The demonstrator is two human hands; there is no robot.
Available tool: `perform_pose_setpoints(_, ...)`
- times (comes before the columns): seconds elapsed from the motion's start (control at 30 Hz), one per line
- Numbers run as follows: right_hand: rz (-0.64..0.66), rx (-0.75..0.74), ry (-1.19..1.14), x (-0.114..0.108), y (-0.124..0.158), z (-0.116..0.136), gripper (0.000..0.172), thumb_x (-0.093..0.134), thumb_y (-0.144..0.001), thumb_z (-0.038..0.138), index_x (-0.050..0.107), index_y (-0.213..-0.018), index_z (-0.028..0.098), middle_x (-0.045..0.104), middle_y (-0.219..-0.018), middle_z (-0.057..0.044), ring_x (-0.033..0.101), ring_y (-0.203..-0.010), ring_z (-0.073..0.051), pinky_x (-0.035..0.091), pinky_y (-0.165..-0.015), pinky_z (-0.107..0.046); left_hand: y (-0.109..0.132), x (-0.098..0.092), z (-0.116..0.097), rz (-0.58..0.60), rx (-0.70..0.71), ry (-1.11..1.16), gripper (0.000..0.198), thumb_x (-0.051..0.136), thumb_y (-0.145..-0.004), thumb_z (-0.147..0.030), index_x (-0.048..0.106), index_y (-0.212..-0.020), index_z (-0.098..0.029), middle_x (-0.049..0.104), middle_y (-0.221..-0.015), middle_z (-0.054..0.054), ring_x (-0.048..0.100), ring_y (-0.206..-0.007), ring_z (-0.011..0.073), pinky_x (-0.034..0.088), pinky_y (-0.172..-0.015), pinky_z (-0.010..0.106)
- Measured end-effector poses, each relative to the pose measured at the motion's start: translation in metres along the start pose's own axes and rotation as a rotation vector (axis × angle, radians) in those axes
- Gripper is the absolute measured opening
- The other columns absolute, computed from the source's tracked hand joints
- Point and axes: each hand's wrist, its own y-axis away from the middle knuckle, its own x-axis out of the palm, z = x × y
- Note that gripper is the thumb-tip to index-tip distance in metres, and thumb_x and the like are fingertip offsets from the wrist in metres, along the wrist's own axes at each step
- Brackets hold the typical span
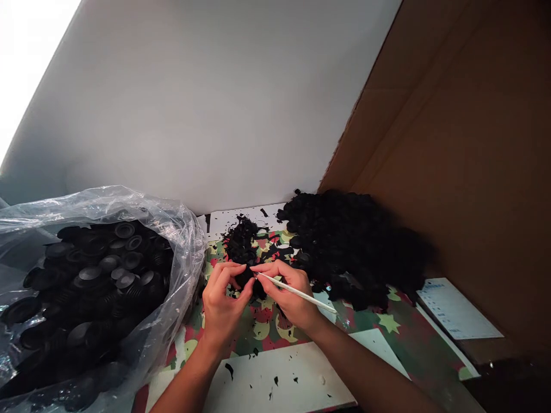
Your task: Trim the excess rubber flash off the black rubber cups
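Note:
My left hand point(221, 295) pinches a small black rubber-like piece point(244, 277) between thumb and fingers. The piece's exact shape is partly hidden. Held like a pen in my right hand point(295, 289) is a slim white stick-like tool point(303, 295), its tip at the black piece and its back end pointing right and down. Both hands are close together over the patterned cover with stars and moons point(262, 330). Just beyond them lies a heap of thin black scraps point(241, 238).
To the left stands a clear plastic bag point(189, 241) full of round, ribbed black caps point(90, 272). A large pile of black pieces point(344, 246) lies right, against a cardboard wall point(451, 143). White boards point(275, 384) with scraps and a printed sheet point(458, 310) lie nearer.

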Motion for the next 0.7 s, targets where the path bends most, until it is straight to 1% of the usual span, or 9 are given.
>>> perform_pose_setpoints(0.17,-0.012,-0.019,0.033,0.002,0.002,0.0,0.015,0.059,-0.091,0.025,0.064,-0.077,0.023,0.079,-0.095,-0.006,0.075,-0.079,-0.019,0.059,-0.07,-0.029,0.0,0.0,0.0,-0.015,0.031,-0.012,0.01,0.07,-0.083,-0.019,0.066,-0.092,-0.021,0.068,-0.089,0.003,0.067,-0.078,0.0168,0.055,-0.067,0.029)
perform_pose_setpoints(0.23,-0.027,-0.049,0.074,0.005,0.004,0.0,0.016,0.057,-0.092,0.024,0.063,-0.077,0.023,0.079,-0.097,-0.006,0.074,-0.081,-0.019,0.058,-0.071,-0.03,0.0,0.001,-0.001,-0.03,0.046,-0.014,0.01,0.07,-0.083,-0.018,0.066,-0.091,-0.021,0.068,-0.089,0.003,0.066,-0.075,0.0157,0.055,-0.066,0.028)
perform_pose_setpoints(0.37,-0.03,-0.132,0.189,0.01,0.006,-0.006,0.015,0.052,-0.095,0.023,0.067,-0.096,0.025,0.077,-0.095,-0.006,0.072,-0.087,-0.021,0.057,-0.08,-0.034,0.001,0.003,-0.001,-0.037,0.062,-0.005,0.005,0.069,-0.083,-0.018,0.067,-0.087,-0.021,0.068,-0.091,0.004,0.064,-0.068,0.0136,0.055,-0.064,0.028)
perform_pose_setpoints(0.43,-0.051,-0.124,0.229,0.01,0.002,-0.013,0.016,0.051,-0.096,0.023,0.066,-0.101,0.025,0.076,-0.092,-0.005,0.071,-0.087,-0.022,0.057,-0.081,-0.034,0.003,0.002,0.0,-0.046,0.042,0.035,0.005,0.071,-0.082,-0.02,0.066,-0.086,-0.021,0.068,-0.092,0.005,0.066,-0.073,0.0153,0.056,-0.067,0.029)
perform_pose_setpoints(0.5,-0.097,-0.089,0.262,0.004,-0.004,-0.021,0.014,0.051,-0.095,0.024,0.065,-0.096,0.025,0.076,-0.091,-0.005,0.071,-0.086,-0.022,0.056,-0.08,-0.035,0.005,0.002,0.003,-0.053,0.003,0.105,0.008,0.072,-0.082,-0.022,0.066,-0.086,-0.021,0.069,-0.095,0.007,0.068,-0.084,0.0188,0.058,-0.073,0.032)
perform_pose_setpoints(0.57,-0.13,-0.057,0.278,-0.004,-0.011,-0.028,0.013,0.052,-0.093,0.025,0.063,-0.086,0.025,0.076,-0.091,-0.005,0.071,-0.085,-0.022,0.056,-0.08,-0.036,0.006,0.001,0.006,-0.045,-0.054,0.199,0.011,0.074,-0.082,-0.025,0.066,-0.088,-0.021,0.069,-0.098,0.008,0.068,-0.092,0.021,0.059,-0.078,0.034)
perform_pose_setpoints(0.63,-0.126,-0.037,0.245,-0.011,-0.016,-0.03,0.016,0.055,-0.091,0.026,0.057,-0.075,0.025,0.076,-0.092,-0.005,0.071,-0.086,-0.023,0.055,-0.081,-0.037,0.006,0.001,0.008,-0.023,-0.125,0.316,0.014,0.075,-0.081,-0.028,0.067,-0.09,-0.021,0.07,-0.1,0.008,0.069,-0.094,0.0213,0.059,-0.078,0.033)
perform_pose_setpoints(0.7,-0.091,-0.031,0.168,-0.015,-0.02,-0.029,0.021,0.057,-0.088,0.026,0.051,-0.068,0.025,0.075,-0.099,-0.007,0.07,-0.094,-0.024,0.054,-0.086,-0.039,0.003,0.0,0.009,0.002,-0.212,0.437,0.017,0.077,-0.08,-0.031,0.069,-0.091,-0.02,0.072,-0.1,0.008,0.07,-0.097,0.0216,0.059,-0.08,0.033)
